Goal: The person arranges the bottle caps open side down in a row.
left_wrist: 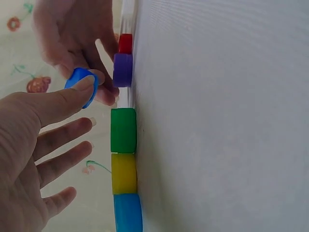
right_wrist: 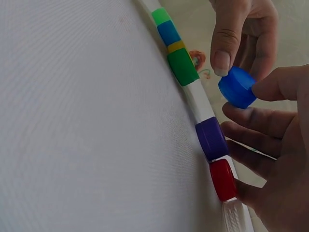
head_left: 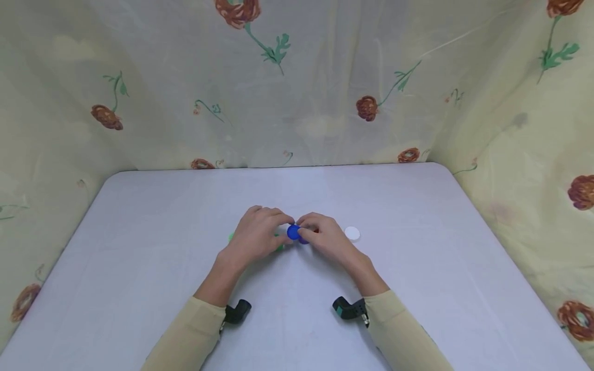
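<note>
A dark blue bottle cap is tilted up above the table between both hands. My left hand pinches it from the left, thumb on its near side. From the other side my right hand grips the same cap between thumb and index finger, its other fingers spread. Below the held cap, a purple cap and a red cap stand close to the right hand's lower fingers. Under the left hand lie a green cap, a yellow cap and a lighter blue cap.
At the right end of the row lies a white cap; a light green cap sits at its left end. A gap separates the green and purple caps. The white table ends at a flowered curtain.
</note>
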Available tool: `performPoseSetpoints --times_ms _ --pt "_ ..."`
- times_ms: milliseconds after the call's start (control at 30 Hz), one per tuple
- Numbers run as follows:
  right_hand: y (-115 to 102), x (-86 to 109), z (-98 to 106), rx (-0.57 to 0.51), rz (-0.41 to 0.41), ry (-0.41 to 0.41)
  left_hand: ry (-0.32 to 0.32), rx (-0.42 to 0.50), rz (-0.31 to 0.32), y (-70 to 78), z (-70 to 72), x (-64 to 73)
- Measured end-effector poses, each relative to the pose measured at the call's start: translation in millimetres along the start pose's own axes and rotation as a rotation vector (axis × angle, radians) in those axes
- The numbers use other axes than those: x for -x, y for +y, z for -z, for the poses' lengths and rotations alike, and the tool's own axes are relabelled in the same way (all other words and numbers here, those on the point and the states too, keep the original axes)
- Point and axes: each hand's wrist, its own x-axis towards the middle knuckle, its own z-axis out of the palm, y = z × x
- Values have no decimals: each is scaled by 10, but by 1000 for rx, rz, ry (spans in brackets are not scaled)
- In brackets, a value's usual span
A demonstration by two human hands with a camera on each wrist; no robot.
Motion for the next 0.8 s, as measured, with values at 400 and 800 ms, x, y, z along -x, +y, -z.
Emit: performPoseSetpoints --times_ms 400,800 --pt "13 -2 6 -15 14 -18 13 -13 -10 -18 -5 -6" --pt "42 -21 -12 -7 37 -5 29 -17 -3 -61 -12 0"
